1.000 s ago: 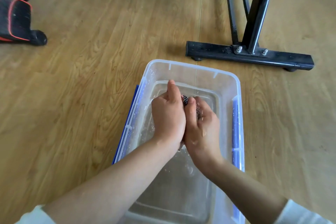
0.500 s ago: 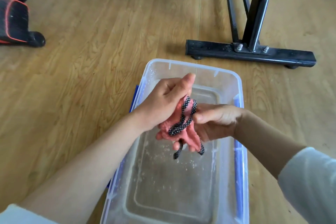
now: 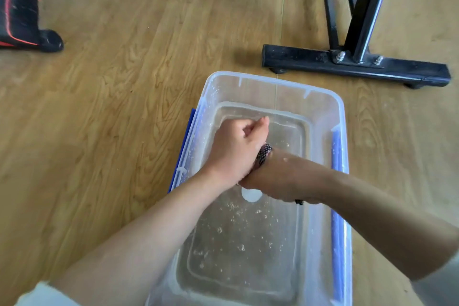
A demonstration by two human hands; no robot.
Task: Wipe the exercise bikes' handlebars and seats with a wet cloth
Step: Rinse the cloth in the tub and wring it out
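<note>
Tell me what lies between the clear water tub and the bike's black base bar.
Nothing: the head view shows only a narrow strip of wooden floor between the tub and the base bar.

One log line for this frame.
phase: wring cloth | left hand: grips cloth | right hand: grips cloth | over tub | bike untouched

My left hand [image 3: 236,151] is balled into a fist, with the thumb laid along the top and pointing away from me. My right hand [image 3: 278,179] crosses in from the right, back upward, pressed against the heel of the left, its fingers tucked under out of sight. Both grip the cloth [image 3: 264,154] bunched between them. Both forearms are bare.
</note>
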